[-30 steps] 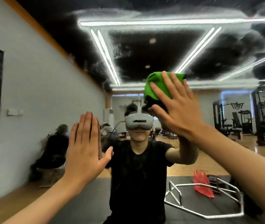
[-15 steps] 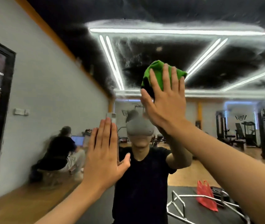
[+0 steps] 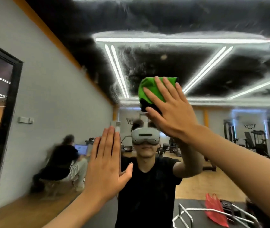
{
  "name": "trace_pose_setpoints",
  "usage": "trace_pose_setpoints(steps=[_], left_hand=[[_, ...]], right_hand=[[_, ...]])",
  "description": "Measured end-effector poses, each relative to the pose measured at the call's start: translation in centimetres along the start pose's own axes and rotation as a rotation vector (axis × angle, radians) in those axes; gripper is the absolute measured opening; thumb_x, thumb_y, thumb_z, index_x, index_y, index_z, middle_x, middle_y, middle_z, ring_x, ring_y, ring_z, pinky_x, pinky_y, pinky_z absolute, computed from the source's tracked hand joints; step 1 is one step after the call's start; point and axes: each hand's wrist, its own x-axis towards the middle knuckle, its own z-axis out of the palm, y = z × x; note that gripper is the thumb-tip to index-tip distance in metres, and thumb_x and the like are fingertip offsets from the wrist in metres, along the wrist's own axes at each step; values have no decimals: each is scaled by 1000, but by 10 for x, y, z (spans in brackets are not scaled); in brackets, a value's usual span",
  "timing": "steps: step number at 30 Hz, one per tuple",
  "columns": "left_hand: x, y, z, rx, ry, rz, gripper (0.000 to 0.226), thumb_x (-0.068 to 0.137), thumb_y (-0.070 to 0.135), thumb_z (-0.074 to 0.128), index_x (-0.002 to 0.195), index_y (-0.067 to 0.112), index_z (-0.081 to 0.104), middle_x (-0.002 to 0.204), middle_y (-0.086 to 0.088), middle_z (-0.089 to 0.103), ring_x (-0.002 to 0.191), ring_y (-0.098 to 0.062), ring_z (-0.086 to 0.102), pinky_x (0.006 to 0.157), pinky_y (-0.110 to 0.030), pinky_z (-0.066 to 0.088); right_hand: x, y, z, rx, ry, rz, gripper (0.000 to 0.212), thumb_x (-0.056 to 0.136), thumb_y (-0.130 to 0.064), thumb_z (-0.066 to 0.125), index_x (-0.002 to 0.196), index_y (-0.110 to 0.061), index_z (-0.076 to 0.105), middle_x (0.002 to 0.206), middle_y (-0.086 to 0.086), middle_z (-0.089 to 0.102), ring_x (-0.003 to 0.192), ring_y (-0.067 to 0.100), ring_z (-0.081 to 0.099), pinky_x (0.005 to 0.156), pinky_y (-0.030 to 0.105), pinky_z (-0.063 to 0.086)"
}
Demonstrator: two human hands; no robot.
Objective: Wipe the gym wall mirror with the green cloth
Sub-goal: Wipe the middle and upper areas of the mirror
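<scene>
View: head camera
Right arm: reaches up and forward from the lower right. The right hand (image 3: 172,112) is raised high, palm toward the mirror (image 3: 213,66).
Left arm: rises from the lower left. The left hand (image 3: 105,163) stands upright, lower than the right, palm toward the glass.
Count: two hands, one green cloth (image 3: 150,89), one mirror.
Right hand: fingers straight and spread, pressing the bunched cloth against the glass, not curled round it.
Left hand: flat, four fingers together pointing up, thumb out to the right, holding nothing. I cannot tell whether it touches the glass.
Cloth position: high on the mirror under the right fingers, just above the reflected headset (image 3: 145,134), amid smeared streaks.
</scene>
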Motion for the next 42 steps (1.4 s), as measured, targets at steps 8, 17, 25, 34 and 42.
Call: trace_pose_setpoints(steps=[8,17,25,34,42], left_hand=[[1,4,3,34,2,4,102,90,59,49,166,-3,18,176,-20,8,163,-34,11,131,-49,8],[0,-1,3,-47,-23,-3,103,90,58,54,167,0,18,176,-18,9,164,-32,10,129,-54,15],[0,-8,3,-55,6,8,101,90,60,50,165,-1,22,176,-19,12,164,-32,11,132,-48,7],[0,2,6,22,6,11,104,87,59,48,165,-4,20,175,-21,11,163,-36,14,129,-54,13],[1,3,7,-7,-15,6,106,84,58,51,165,-4,20,175,-23,10,162,-38,15,127,-54,16]], right_hand=[[-37,71,-10,54,110,461,70,106,-61,8,166,-30,24,176,8,2,162,26,-3,130,53,-1],[72,-84,12,98,74,242,69,102,-67,3,166,-41,15,176,5,-2,162,28,-10,129,54,-5],[74,-81,14,27,6,-91,69,102,-67,10,165,-41,23,176,2,10,162,23,1,130,49,-1],[-44,121,-28,-63,13,295,75,102,-73,5,167,-37,17,176,6,3,162,26,-1,130,54,4],[-16,92,-19,-86,73,508,76,104,-66,21,165,-21,26,175,16,5,161,34,2,130,56,5]])
